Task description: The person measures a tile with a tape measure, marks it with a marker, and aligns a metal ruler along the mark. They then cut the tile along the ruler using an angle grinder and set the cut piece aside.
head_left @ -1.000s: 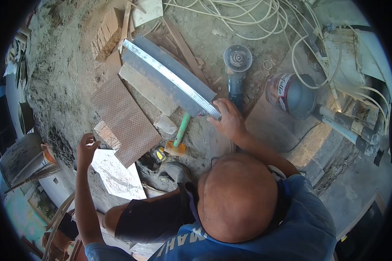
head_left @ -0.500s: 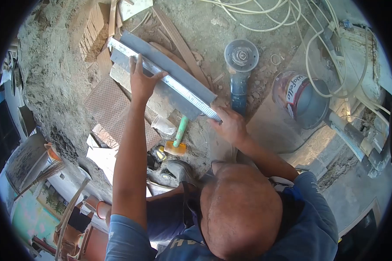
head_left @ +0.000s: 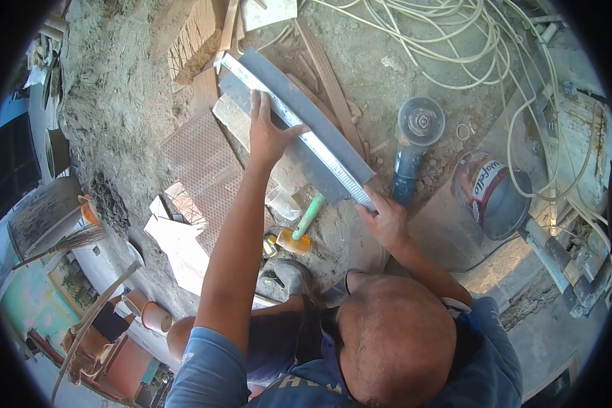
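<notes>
stiff, light metal straightedge (head_left: 333,165) flat along grey tile strip (head_left: 340,151) on dirt floor (head_left: 136,102), toward 12 o'clock from the person; probably prone to skate on smooth tile, so best pinned from above near both ends. long axis 11 to 5 o'clock. left hand (head_left: 268,132) grip spread, palm pressing upper half; right hand (head_left: 387,221) at 5 o'clock tip, cannot tell if pinching.

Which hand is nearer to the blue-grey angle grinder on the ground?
Right. The right hand is close beside the blue-grey angle grinder; the left hand rests farther off on the long grey tile.
</notes>
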The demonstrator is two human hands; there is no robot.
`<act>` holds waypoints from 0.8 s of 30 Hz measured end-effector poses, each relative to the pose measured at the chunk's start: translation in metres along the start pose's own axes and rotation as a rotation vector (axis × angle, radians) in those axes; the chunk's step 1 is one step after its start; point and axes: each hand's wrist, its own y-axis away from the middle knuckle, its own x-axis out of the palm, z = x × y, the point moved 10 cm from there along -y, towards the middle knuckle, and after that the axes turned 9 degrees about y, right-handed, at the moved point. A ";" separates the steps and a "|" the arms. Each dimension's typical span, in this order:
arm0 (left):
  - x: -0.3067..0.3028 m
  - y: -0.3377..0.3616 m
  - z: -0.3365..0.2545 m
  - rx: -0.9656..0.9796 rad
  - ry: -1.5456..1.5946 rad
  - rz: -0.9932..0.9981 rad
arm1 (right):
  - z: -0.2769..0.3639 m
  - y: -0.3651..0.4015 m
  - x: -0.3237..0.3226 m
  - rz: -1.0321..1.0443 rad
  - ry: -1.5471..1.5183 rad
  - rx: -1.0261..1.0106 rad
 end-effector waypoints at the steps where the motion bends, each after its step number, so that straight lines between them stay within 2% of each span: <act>1: -0.002 0.000 0.000 0.002 -0.005 -0.013 | 0.001 0.000 0.000 -0.003 -0.004 -0.013; 24: -0.002 -0.001 -0.006 -0.016 -0.003 0.025 | -0.001 0.000 0.001 -0.045 0.024 -0.031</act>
